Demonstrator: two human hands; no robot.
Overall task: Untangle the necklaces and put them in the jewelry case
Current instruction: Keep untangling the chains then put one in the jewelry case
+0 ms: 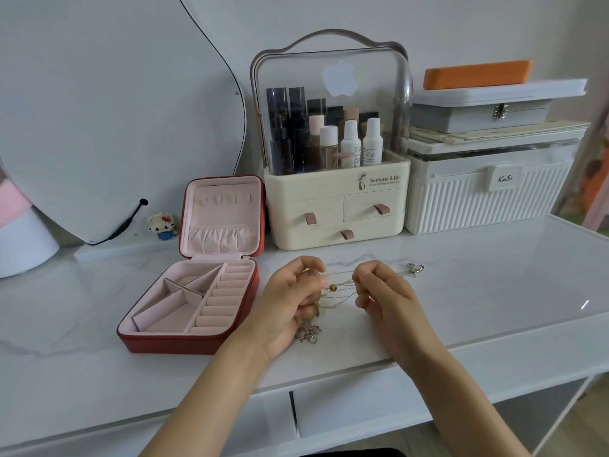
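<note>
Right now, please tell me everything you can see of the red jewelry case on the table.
The red, square, leather-like jewelry case lies open on the white marble-look table, left of both hands and not touched by them. Its lid stands upright, lined in pale pink with a gathered pocket and a row of small tabs. The base is pink too, with a column of ring rolls on the right and angled dividers on the left. All compartments look empty; no necklace is inside yet.
</note>
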